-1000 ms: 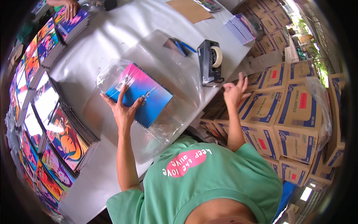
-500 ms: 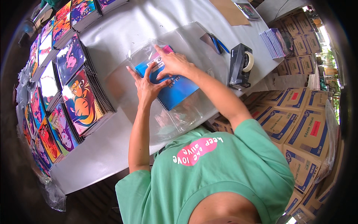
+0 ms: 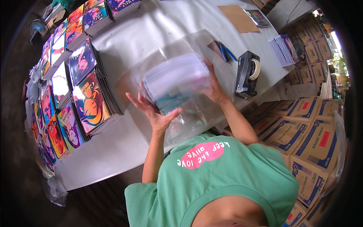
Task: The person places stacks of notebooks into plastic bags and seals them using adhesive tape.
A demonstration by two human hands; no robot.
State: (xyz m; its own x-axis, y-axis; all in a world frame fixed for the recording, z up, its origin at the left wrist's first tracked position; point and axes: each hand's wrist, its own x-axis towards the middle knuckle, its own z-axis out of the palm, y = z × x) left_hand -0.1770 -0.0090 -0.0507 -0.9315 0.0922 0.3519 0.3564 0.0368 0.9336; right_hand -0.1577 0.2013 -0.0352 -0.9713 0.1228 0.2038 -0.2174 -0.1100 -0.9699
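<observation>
A blurred spiral notebook (image 3: 176,77), its white page edges or back turned up and a blue part below, is tilted over the clear plastic sheet on the table. My right hand (image 3: 214,83) grips its right edge, thumb side partly smeared by motion. My left hand (image 3: 155,113) is at its lower left corner, fingers spread and thumb stretched out. Some of its fingertips lie against or behind the notebook's edge; I cannot tell which. Under both hands lies the clear plastic sheet (image 3: 138,109).
Stacks of colourful spiral notebooks (image 3: 90,102) fill the table's left side. On the right stand a black tape dispenser (image 3: 247,75), blue-handled pliers (image 3: 225,51) and a small notebook pile (image 3: 281,51). Brown cardboard (image 3: 238,18) lies at the back. Cartons (image 3: 315,140) are stacked beside the table.
The notebook, flat with its blue cover up before, has been lifted and tilted, with white now showing. My right hand moved right to its edge; my left hand drew back a little toward me.
</observation>
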